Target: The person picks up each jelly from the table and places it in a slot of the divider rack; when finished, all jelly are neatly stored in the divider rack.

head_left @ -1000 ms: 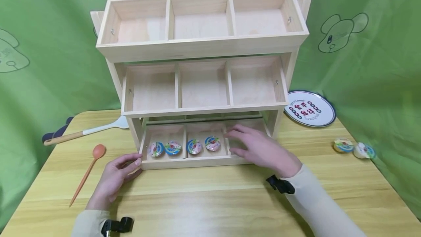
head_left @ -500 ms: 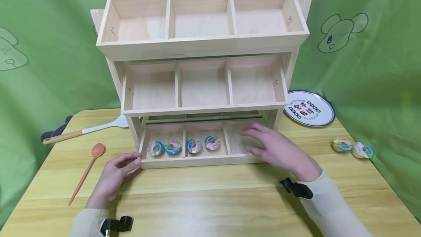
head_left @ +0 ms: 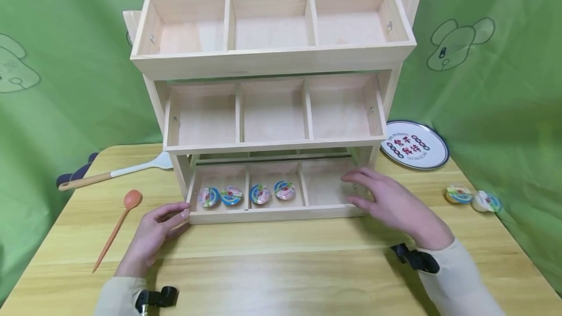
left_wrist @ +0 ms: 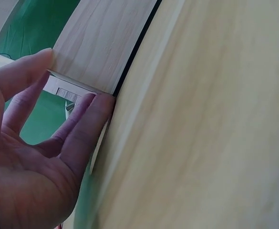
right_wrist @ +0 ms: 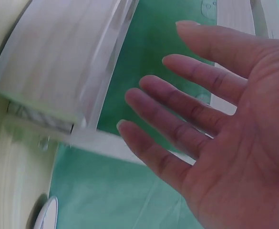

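A three-tier wooden rack (head_left: 272, 62) stands on the table, each tier split into three compartments. In its bottom tray (head_left: 272, 215), two jelly cups (head_left: 231, 196) lie in the left compartment and two more (head_left: 285, 190) in the middle one; the right compartment holds none. My left hand (head_left: 154, 236) holds the tray's front left corner, thumb and fingertips (left_wrist: 101, 102) bent about its end in the left wrist view. My right hand (head_left: 397, 205) is at the tray's right end, holding nothing, with its fingers (right_wrist: 165, 107) spread and loosely extended in the right wrist view.
Two more jelly cups (head_left: 486, 201) lie near the table's right edge. Behind them, a printed oval plate (head_left: 414, 145) sits beside the rack. On the left are an orange spoon (head_left: 132, 200) and a white spatula (head_left: 131, 168) with a wooden handle. Green cloth surrounds the table.
My right hand has moved right, from over the tray's right compartment to its right end, uncovering that compartment. My left hand stays at the left corner; the jelly cups have not moved.
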`<state>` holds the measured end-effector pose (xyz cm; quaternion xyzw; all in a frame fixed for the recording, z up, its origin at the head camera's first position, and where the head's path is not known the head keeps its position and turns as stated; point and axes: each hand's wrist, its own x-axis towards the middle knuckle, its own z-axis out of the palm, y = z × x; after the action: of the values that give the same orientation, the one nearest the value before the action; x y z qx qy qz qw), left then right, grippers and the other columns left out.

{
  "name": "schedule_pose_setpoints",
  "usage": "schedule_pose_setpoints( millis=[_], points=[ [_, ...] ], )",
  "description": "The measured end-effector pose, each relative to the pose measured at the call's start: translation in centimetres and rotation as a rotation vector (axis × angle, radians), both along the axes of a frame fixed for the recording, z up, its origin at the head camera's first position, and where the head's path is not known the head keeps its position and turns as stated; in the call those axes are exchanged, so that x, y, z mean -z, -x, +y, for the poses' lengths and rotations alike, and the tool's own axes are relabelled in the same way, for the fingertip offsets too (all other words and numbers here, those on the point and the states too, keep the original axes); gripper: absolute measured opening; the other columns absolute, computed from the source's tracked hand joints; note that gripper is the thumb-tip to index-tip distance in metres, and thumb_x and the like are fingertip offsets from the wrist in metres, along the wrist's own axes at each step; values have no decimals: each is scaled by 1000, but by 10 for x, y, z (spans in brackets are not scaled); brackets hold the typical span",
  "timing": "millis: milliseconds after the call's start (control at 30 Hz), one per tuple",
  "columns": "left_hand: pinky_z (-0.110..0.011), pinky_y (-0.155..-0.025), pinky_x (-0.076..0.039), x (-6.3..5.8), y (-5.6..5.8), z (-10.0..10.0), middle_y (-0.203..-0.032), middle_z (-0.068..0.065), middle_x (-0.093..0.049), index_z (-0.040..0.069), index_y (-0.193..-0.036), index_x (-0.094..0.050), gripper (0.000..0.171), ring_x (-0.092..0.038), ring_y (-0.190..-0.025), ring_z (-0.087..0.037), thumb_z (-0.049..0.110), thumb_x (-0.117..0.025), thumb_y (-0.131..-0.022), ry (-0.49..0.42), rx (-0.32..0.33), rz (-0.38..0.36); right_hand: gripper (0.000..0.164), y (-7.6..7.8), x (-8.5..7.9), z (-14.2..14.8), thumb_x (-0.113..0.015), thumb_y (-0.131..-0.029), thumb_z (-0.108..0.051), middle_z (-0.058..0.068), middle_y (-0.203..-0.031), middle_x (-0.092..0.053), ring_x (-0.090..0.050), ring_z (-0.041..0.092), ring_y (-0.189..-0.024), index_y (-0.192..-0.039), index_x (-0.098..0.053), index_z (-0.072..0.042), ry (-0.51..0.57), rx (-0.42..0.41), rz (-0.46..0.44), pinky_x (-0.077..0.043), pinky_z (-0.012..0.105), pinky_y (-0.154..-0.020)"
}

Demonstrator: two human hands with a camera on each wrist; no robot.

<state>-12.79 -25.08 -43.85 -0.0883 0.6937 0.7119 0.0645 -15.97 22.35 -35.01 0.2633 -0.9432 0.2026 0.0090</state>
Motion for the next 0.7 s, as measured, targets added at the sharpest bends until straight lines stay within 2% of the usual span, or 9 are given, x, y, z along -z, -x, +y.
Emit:
schedule_pose_setpoints(
  millis=[167,433,700],
  points=[
    [-33,-97,-53,-1,0,-1,-126,-18,-53,-11,-125,-58,37,-64,-103,-15,4,-67,-93,8,9,6,42,0,-1,11,-72,-91,-14,18,-132,-55,-52,41,-119,-129,-59,-4,-13,22,14,-43,62,-103],
    [-36,-96,-54,1,-2,-2,-120,-12,-58,-12,-125,-59,36,-64,-103,-15,6,-67,-94,-14,6,5,44,-2,4,25,-72,-90,-16,21,-133,-54,-49,45,-121,-130,-59,-3,-13,57,-17,-40,66,-102],
    [-35,-97,-53,-1,-1,-2,-127,-20,-52,-11,-125,-58,36,-63,-104,-15,6,-65,-94,-16,12,8,45,-2,6,49,-76,-88,-18,18,-127,-58,-53,42,-115,-128,-60,-4,49,83,-37,-43,65,-98]
  ],
)
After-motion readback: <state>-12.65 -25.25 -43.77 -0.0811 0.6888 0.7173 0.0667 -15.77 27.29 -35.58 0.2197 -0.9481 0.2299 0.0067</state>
